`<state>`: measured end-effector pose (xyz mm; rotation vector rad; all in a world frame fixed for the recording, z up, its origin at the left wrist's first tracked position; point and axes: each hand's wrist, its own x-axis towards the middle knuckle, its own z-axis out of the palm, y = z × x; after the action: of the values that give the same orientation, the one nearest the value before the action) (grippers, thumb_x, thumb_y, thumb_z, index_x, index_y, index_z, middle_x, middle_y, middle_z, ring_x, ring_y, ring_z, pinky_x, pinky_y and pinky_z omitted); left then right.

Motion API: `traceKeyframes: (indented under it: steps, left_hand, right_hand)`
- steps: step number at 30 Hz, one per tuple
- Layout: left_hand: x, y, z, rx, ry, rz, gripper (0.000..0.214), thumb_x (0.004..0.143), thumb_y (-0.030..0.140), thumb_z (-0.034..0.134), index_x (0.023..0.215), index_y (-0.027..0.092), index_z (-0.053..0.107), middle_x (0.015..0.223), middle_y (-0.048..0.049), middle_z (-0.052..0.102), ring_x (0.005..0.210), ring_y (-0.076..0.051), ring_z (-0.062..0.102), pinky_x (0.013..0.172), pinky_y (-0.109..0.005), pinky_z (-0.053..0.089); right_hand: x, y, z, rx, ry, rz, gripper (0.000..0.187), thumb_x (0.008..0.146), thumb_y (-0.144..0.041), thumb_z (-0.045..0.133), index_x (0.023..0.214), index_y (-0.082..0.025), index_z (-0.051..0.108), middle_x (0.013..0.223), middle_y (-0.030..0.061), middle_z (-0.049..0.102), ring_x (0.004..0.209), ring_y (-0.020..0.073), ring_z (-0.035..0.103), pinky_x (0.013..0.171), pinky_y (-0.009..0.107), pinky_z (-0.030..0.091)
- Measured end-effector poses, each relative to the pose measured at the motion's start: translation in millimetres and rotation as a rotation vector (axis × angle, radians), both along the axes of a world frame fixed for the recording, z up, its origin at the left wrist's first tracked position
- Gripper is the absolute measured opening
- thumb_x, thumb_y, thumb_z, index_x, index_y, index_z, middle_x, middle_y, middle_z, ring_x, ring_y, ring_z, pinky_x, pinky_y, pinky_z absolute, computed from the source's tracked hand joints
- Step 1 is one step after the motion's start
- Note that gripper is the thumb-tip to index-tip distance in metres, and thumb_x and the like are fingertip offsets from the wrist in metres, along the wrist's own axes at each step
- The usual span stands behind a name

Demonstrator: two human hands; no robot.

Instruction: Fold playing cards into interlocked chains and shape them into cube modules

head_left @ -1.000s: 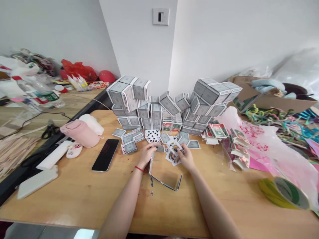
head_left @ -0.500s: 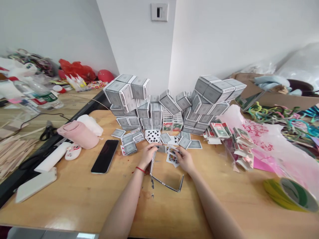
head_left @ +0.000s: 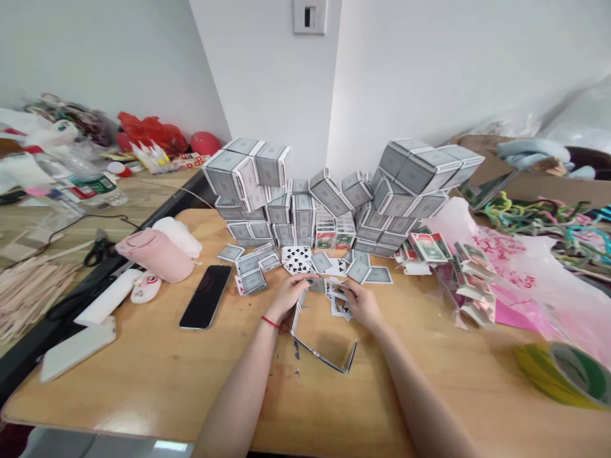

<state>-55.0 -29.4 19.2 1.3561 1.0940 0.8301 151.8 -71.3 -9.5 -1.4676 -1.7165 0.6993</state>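
In the head view, my left hand [head_left: 289, 294], with a red string at the wrist, is closed in a pinch on the far end of a folded strip of playing cards [head_left: 319, 354]. The strip stands on edge on the table and bends round into an open frame. My right hand [head_left: 363, 305] pinches a playing card [head_left: 337, 290] near that far end; its fingertips partly cover it. Beneath it lie face-up picture cards [head_left: 340, 308]. Loose cards lie just beyond my hands, some face up [head_left: 296, 259], others face down [head_left: 379, 275].
Blocks built from cards are stacked at left [head_left: 233, 175] and right [head_left: 410, 166], with card boxes [head_left: 334, 238] between. A black phone [head_left: 206, 296] and pink roll [head_left: 155, 254] lie left. Opened card boxes [head_left: 472, 283], pink-white plastic [head_left: 506, 254] and yellow-green tape [head_left: 563, 374] lie right.
The view has shifted slightly, so most things sit a little further right. My right hand has moved slightly away from the left, uncovering more of the picture cards. Both hands keep their pinch.
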Motion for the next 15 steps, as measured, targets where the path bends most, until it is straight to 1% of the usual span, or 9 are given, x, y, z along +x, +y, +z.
traceKeyframes:
  steps: [2,6,9,11,15]
  left_hand:
    - [0.4,-1.2,0.8,0.004,-0.013,-0.024,0.037,0.072,0.021,0.044,0.102,0.017,0.065,0.106,-0.0048,0.065,0.099,-0.019,0.057,0.088,-0.031,0.041]
    - [0.7,-2.7,1.8,0.057,-0.037,-0.079,0.039,0.073,0.018,0.04,0.104,0.017,0.063,0.11,-0.004,0.063,0.102,-0.018,0.055,0.092,-0.03,0.039]
    - [1.7,-3.0,2.1,0.106,-0.006,-0.051,0.038,0.074,0.017,0.039,0.103,0.017,0.063,0.111,-0.0035,0.063,0.105,-0.019,0.053,0.095,-0.03,0.036]
    - [2.7,-2.8,2.2,0.102,0.004,-0.05,0.038,0.073,0.017,0.038,0.103,0.017,0.063,0.11,-0.0034,0.064,0.105,-0.019,0.054,0.094,-0.03,0.037]
    - [5.0,-1.5,2.3,0.115,-0.045,-0.145,0.039,0.072,0.015,0.036,0.097,0.016,0.066,0.103,-0.004,0.066,0.103,-0.018,0.055,0.093,-0.03,0.039]
  right_hand:
    - [-0.5,0.7,-0.4,-0.006,0.003,0.008,0.023,0.083,-0.026,0.037,0.082,-0.021,0.06,0.069,0.0018,0.062,0.061,0.016,0.056,0.058,0.026,0.041]
    - [-1.3,2.2,-0.7,-0.015,0.0,0.017,0.022,0.082,-0.024,0.039,0.082,-0.021,0.061,0.068,0.0018,0.062,0.062,0.0165,0.056,0.058,0.026,0.041]
    - [-0.4,3.1,1.2,-0.038,-0.008,0.011,0.022,0.079,-0.021,0.04,0.084,-0.022,0.061,0.066,0.0015,0.062,0.06,0.0165,0.056,0.056,0.025,0.04]
    - [0.2,3.5,3.5,-0.05,-0.058,0.029,0.023,0.077,-0.019,0.04,0.086,-0.022,0.062,0.066,0.0018,0.062,0.059,0.0167,0.056,0.056,0.025,0.039]
    - [-0.8,3.4,8.0,-0.024,-0.187,0.109,0.026,0.074,-0.015,0.042,0.087,-0.023,0.063,0.07,0.0022,0.063,0.061,0.0166,0.056,0.056,0.024,0.037]
